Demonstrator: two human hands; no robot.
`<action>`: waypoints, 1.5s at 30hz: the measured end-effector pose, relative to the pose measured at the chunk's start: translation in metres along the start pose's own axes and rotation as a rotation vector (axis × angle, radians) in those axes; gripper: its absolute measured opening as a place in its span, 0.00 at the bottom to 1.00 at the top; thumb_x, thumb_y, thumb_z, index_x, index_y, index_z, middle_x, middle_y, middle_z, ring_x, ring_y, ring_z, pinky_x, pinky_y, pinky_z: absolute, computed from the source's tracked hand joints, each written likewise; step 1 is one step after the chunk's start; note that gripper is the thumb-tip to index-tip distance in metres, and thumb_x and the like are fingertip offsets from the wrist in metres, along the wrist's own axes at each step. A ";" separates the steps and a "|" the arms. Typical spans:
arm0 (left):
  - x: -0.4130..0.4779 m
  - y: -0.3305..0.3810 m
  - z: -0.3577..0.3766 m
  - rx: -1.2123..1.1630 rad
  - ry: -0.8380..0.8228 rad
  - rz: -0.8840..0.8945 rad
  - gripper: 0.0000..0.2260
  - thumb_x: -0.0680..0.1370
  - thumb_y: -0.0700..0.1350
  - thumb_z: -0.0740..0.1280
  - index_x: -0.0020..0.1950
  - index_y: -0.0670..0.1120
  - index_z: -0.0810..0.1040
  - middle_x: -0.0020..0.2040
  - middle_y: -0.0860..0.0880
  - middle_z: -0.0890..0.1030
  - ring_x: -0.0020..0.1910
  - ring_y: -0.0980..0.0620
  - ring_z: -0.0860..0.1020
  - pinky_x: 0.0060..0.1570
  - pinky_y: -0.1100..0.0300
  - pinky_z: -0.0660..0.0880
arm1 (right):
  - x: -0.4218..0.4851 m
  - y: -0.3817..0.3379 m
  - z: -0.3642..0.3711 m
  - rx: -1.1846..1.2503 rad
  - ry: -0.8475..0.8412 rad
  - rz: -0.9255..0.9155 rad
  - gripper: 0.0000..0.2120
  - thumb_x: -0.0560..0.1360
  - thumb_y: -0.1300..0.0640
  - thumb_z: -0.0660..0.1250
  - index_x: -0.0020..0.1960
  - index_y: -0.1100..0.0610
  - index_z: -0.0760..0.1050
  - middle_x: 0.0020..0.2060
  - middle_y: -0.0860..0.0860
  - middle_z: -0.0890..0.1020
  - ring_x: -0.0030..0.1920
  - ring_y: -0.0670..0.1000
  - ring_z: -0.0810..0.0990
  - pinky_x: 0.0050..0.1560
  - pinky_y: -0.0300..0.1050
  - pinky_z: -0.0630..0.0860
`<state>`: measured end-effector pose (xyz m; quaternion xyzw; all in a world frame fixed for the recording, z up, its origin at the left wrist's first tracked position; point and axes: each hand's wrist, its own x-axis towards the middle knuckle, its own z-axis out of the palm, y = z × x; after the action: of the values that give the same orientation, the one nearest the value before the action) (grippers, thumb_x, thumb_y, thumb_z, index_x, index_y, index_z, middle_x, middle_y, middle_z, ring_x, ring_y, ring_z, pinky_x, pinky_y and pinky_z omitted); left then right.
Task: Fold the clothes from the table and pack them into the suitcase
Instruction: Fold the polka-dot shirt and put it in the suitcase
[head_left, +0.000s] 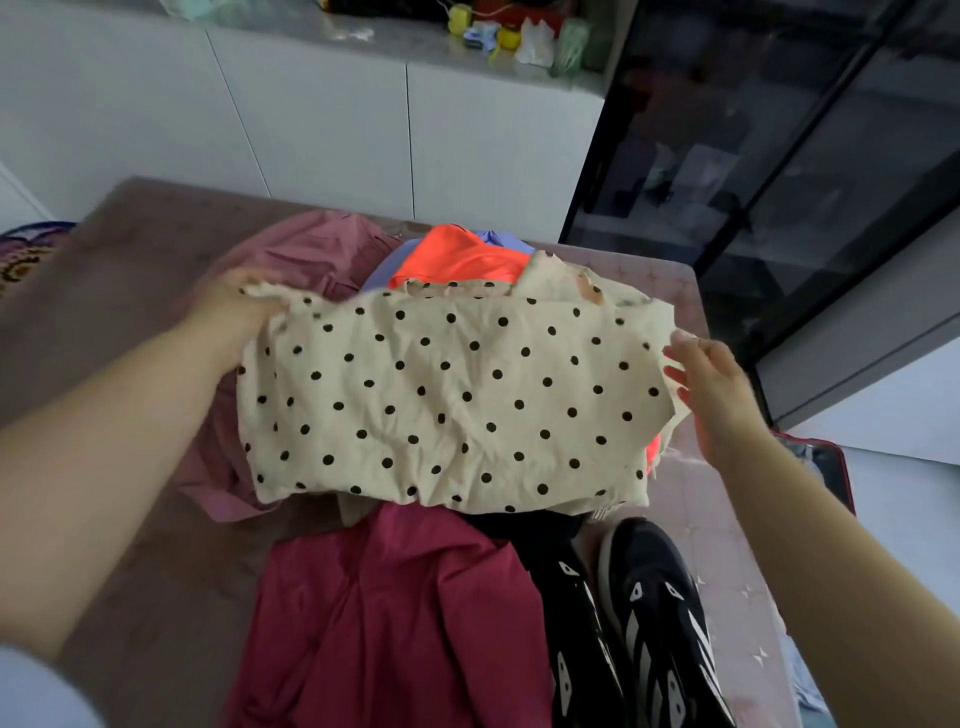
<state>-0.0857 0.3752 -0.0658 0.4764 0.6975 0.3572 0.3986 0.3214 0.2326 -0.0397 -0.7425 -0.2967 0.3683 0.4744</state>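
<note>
A cream garment with black polka dots (447, 400) lies spread on top of a pile of clothes on the table (130, 249). My left hand (234, 312) grips its upper left corner. My right hand (711, 384) touches its right edge with the fingers nearly straight. Under it lie an orange piece (462, 257), a lilac piece (498, 240), a dusty pink garment (317, 249) and, nearer me, a dark red garment (395, 613). A red suitcase edge (836, 467) shows past the table's right side.
Two black shoes with white stripes (654, 623) lie on the table at the front right, beside the dark red garment. White cabinets (322, 119) with clutter on top stand behind the table. A dark glass cabinet (769, 156) stands at the right.
</note>
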 end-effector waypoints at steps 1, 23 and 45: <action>0.003 -0.010 0.005 0.281 0.004 -0.007 0.17 0.74 0.37 0.69 0.62 0.46 0.75 0.61 0.42 0.77 0.55 0.44 0.76 0.57 0.55 0.71 | 0.002 0.000 0.005 -0.072 -0.012 -0.014 0.10 0.77 0.48 0.64 0.54 0.50 0.70 0.58 0.49 0.76 0.58 0.51 0.75 0.54 0.45 0.73; -0.034 0.048 0.049 0.698 -0.379 0.684 0.09 0.72 0.45 0.72 0.51 0.47 0.81 0.44 0.55 0.74 0.52 0.48 0.68 0.59 0.53 0.62 | -0.027 -0.054 -0.022 -0.822 -0.634 -0.675 0.10 0.73 0.57 0.70 0.40 0.50 0.69 0.35 0.42 0.75 0.40 0.46 0.73 0.45 0.38 0.72; -0.042 0.064 0.085 0.217 -0.493 0.466 0.09 0.71 0.42 0.74 0.46 0.54 0.79 0.50 0.46 0.82 0.46 0.57 0.77 0.49 0.69 0.72 | 0.025 -0.058 0.067 -0.732 -0.264 -0.444 0.32 0.70 0.41 0.70 0.69 0.51 0.63 0.58 0.44 0.75 0.66 0.51 0.66 0.71 0.51 0.52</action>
<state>0.0243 0.3636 -0.0363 0.7343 0.4868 0.2365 0.4097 0.2749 0.3067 -0.0116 -0.7265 -0.6176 0.2198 0.2061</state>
